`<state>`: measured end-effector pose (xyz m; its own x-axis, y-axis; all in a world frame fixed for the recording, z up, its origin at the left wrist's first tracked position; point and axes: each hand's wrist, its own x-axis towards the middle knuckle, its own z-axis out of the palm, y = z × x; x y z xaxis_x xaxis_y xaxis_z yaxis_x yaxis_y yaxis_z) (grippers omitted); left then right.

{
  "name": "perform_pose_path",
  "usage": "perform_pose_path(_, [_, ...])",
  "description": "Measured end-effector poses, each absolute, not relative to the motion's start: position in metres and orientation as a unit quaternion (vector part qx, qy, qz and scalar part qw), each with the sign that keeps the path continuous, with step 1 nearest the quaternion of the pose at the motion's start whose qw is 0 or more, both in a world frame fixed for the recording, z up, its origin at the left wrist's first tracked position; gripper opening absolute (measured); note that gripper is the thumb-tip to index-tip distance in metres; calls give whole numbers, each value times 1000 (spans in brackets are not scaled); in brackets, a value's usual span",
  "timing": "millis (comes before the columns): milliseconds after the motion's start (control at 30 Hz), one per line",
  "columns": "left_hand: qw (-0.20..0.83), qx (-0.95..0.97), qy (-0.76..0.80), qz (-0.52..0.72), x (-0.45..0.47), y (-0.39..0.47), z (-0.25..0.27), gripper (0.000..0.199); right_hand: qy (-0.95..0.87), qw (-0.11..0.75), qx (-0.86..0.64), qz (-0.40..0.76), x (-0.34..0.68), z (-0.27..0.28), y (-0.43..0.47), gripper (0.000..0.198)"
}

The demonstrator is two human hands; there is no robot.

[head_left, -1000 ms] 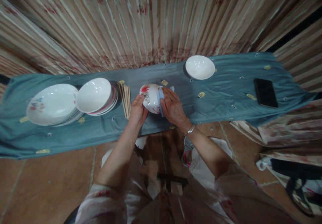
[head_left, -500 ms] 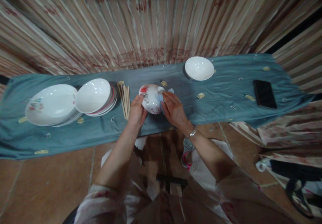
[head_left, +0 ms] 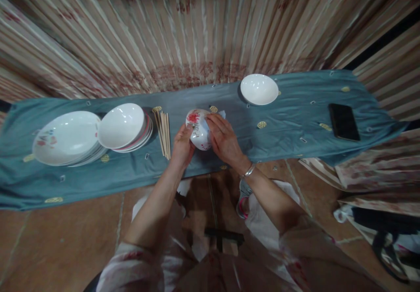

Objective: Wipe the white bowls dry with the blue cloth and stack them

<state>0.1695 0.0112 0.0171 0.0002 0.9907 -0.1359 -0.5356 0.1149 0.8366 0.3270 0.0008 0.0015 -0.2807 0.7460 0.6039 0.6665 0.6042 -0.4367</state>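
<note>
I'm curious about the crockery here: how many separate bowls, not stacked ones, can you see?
2: a flowered bowl held between the left hand and right hand, and a plain white bowl farther right on the cloth.

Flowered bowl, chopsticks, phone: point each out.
flowered bowl [head_left: 198, 128], head view, on its white outer wall.
chopsticks [head_left: 163, 128], head view, mid-bundle.
phone [head_left: 344, 121], head view, centre of its dark face.

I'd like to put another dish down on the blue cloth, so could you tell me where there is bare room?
The widest bare patch lies between the plain white bowl and the black phone. Another runs along the blue cloth's near edge, below the plate stacks. It is crowded from the chopsticks to the hands holding the flowered bowl.
</note>
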Motion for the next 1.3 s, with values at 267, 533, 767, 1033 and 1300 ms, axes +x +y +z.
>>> perform_pose_path(267, [639, 311, 377, 594, 172, 11, 13, 33, -744, 435, -499, 94, 327, 7, 12, 45])
perform_pose_path(533, [638, 313, 382, 591, 170, 12, 14, 33, -657, 484, -542, 200, 330, -3, 19, 51])
perform_pose_path(767, [642, 292, 387, 594, 169, 14, 12, 35, -595, 490, -570, 286, 336, -15, 22, 54])
perform_pose_path(1033, [641, 287, 391, 595, 166, 18, 12, 35, -560, 493, -596, 296, 337, -27, 20, 50])
perform_pose_path(1300, [636, 295, 391, 597, 164, 20, 10, 32, -528, 505, -586, 351, 338, -24, 21, 53])
